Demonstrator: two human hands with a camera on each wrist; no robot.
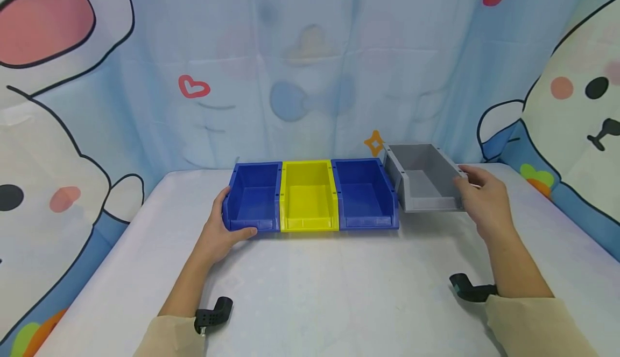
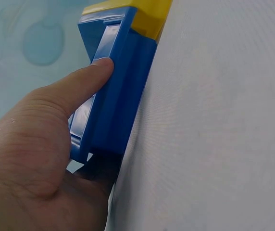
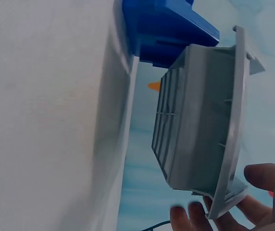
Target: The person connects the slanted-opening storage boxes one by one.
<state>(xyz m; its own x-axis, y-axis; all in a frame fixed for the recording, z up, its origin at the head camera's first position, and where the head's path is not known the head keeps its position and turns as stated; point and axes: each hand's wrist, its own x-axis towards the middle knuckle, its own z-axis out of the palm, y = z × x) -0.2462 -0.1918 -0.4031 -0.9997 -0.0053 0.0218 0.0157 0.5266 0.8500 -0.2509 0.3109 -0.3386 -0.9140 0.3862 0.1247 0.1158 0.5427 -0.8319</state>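
Observation:
A blue storage bin [image 1: 253, 198], a yellow bin [image 1: 310, 201] and a second blue bin [image 1: 366, 198] stand side by side on the table. My left hand [image 1: 217, 238] grips the leftmost blue bin, its thumb [image 2: 96, 72] on the front lip and the other fingers along the left side, mostly hidden. With my right hand [image 1: 488, 202] I hold a grey bin [image 1: 431, 204] by its right side wall. In the right wrist view, the grey bin's ribbed underside [image 3: 165, 120] shows raised off the table, its left end close to the right blue bin [image 3: 164, 33].
A white cloth covers the table [image 1: 319, 292]. Behind it hangs a light blue curtain [image 1: 310, 66] printed with cartoon animals, close behind the bins. Each wrist carries a small black camera mount [image 1: 213, 314].

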